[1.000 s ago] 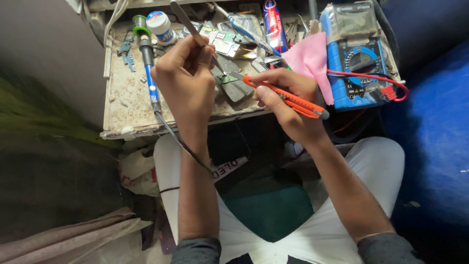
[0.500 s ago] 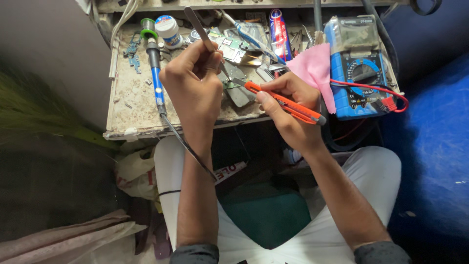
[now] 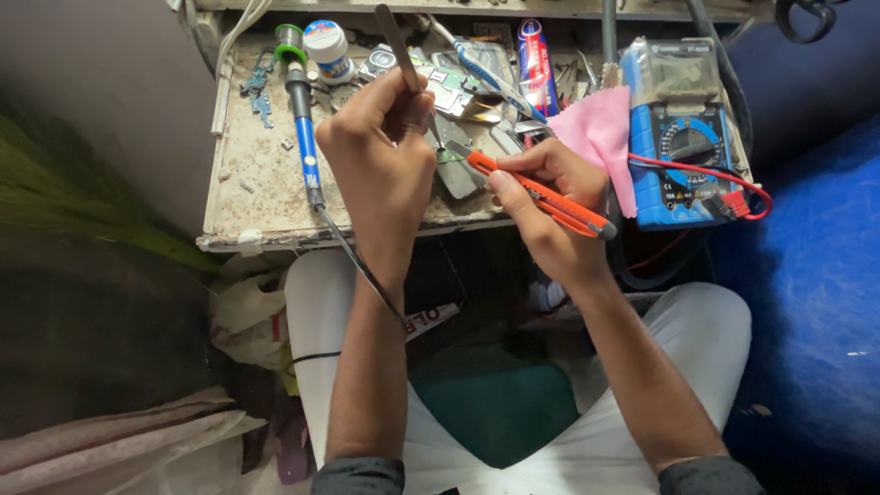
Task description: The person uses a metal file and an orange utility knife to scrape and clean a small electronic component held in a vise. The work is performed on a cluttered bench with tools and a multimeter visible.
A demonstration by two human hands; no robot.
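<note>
Bare forearms, dark grey sleeves pushed up to elbows, white trousers, no rings/watch visible.

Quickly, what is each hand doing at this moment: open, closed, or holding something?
Left hand: closed, holding metal tweezers.
Right hand: closed, holding an orange utility knife.

light: soft, even daylight from above – bright on the worktable [image 3: 266, 183] | shadows: deep under the table edge and at the left, where detail is lost | glare: mild sheen on the blue multimeter [image 3: 683, 137] | focus: centre sharp – corners soft, slightly stretched
</note>
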